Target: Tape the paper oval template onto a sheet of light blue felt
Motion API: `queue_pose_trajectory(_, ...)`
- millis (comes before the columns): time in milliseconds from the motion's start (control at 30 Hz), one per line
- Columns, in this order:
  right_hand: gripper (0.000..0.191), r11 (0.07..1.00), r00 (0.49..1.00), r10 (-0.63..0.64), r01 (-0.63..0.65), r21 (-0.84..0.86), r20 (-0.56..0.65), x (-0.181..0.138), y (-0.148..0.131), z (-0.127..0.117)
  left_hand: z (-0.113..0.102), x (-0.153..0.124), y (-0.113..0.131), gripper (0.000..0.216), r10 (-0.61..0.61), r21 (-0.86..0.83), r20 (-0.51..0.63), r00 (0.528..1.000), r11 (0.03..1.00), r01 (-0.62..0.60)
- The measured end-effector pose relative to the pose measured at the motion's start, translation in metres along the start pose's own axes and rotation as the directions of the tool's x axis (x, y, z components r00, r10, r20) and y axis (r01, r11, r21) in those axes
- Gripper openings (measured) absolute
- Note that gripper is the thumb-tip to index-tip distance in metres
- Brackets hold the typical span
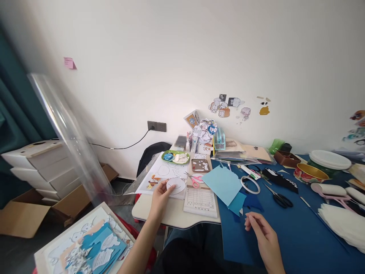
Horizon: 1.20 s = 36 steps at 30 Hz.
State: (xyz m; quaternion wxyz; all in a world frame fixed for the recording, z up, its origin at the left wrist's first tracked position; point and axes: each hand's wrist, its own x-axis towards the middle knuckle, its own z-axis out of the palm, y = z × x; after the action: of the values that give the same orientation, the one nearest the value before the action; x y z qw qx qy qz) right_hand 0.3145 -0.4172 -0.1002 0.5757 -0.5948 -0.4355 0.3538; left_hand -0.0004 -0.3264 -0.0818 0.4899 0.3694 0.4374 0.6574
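Printed form (200,201), left hand (162,195) pinching a paper cutout (178,185) to its left, pink scissors (195,178) beyond it, right hand (264,231) to its right

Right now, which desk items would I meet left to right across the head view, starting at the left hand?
Left hand holding a round cutout, printed pad, white ring, black-handled scissors, white sheet stack.
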Motion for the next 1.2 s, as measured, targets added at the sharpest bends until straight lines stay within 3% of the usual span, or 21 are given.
queue_pose_trajectory(200, 0.037, 0.998, 0.999, 0.024, -0.021, -0.058, 0.043, 0.003, 0.008, -0.007, -0.014, 0.008, 0.003, 0.045, 0.06, 0.109, -0.111, 0.992, 0.993, -0.048)
queue_pose_trajectory(400, 0.038, 0.999, 0.999, -0.005, 0.003, -0.045, -0.048, -0.004, -0.003, 0.003, -0.046, 0.061, 0.039, 0.03, 0.059, 0.33, -0.167, 0.984, 0.944, 0.0)
queue_pose_trajectory(533, 0.038, 0.998, 0.998, -0.015, 0.011, -0.064, -0.068, -0.006, -0.007, 0.007, -0.047, 0.099, 0.045, 0.02, -0.033, 0.527, -0.142, 0.989, 0.843, 0.103)
queue_pose_trajectory(667, 0.038, 0.997, 0.996, -0.04, 0.034, -0.075, -0.075, -0.007, -0.008, 0.008, -0.037, 0.117, 0.041, 0.025, -0.057, 0.733, -0.096, 0.994, 0.671, 0.109)
queue_pose_trajectory(900, 0.039, 0.989, 0.994, -0.073, 0.061, -0.132, -0.083, -0.007, -0.009, 0.012, -0.035, 0.113, 0.032, 0.028, 0.109, 0.933, -0.008, 0.994, 0.358, -0.032)
queue_pose_trajectory(1067, 0.04, 0.98, 0.991, -0.11, 0.096, -0.176, -0.072, -0.008, -0.005, 0.011, -0.037, 0.099, 0.036, 0.026, 0.294, 0.944, 0.077, 0.953, 0.285, -0.164)
queue_pose_trajectory(1200, 0.037, 0.95, 0.982, -0.165, 0.132, -0.284, -0.093, -0.003, 0.0, 0.016, -0.012, 0.07, 0.039, 0.021, 0.392, 0.881, 0.278, 0.877, 0.259, -0.395)
